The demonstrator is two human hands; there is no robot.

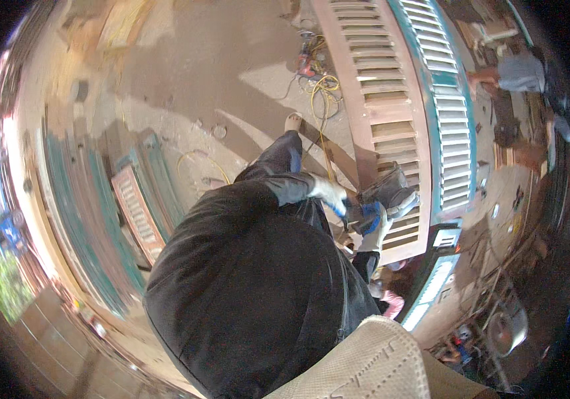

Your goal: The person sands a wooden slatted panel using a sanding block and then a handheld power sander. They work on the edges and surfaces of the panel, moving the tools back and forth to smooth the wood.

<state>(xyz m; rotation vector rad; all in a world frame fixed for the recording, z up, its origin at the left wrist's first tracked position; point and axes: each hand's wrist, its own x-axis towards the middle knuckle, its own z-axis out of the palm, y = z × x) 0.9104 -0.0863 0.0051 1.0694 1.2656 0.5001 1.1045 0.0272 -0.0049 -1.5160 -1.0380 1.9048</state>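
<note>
My left hand [329, 194], in a white and blue work glove, reaches in from the left with its fingers curled at the back of a dark, boxy hand tool [386, 185]. My right hand [386, 225], gloved the same way, is closed around the near side of that tool. The tool's exact kind does not show. It rests over the slats of a long pinkish-brown louvered shutter [414, 106], close to its near end. My gloves and the tool cover part of the slats there.
A second louvered shutter [446, 81], green-edged with pale slats, lies alongside. A yellow cord [325, 86] coils on the floor near a red power tool [308, 63]. Green and brown panels [85, 206] lie stacked at left. Another person [523, 74] is at the far right.
</note>
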